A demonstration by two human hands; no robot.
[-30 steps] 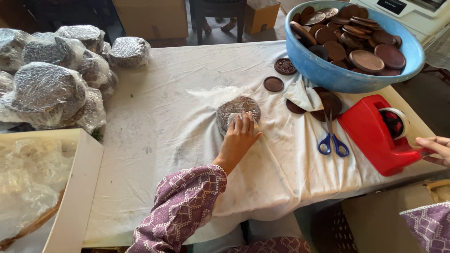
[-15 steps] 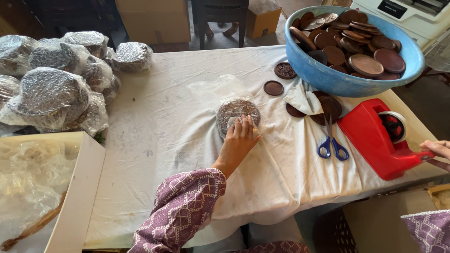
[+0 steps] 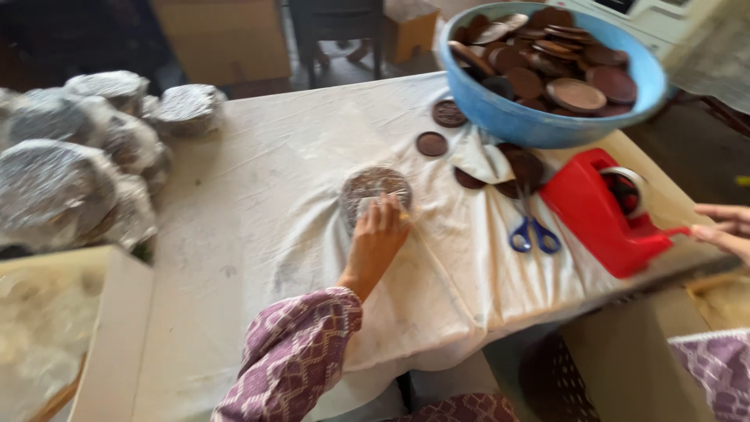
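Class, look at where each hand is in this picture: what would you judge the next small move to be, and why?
Probably the right hand draws a strip of tape from the red tape dispenser: its fingertips sit at the dispenser's front end. The left hand presses down on the wrapped round stack on the white cloth, seemingly holding the clear wrap shut.

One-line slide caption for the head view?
Left hand presses wrapped disc stack; right hand reaches red tape dispenser.
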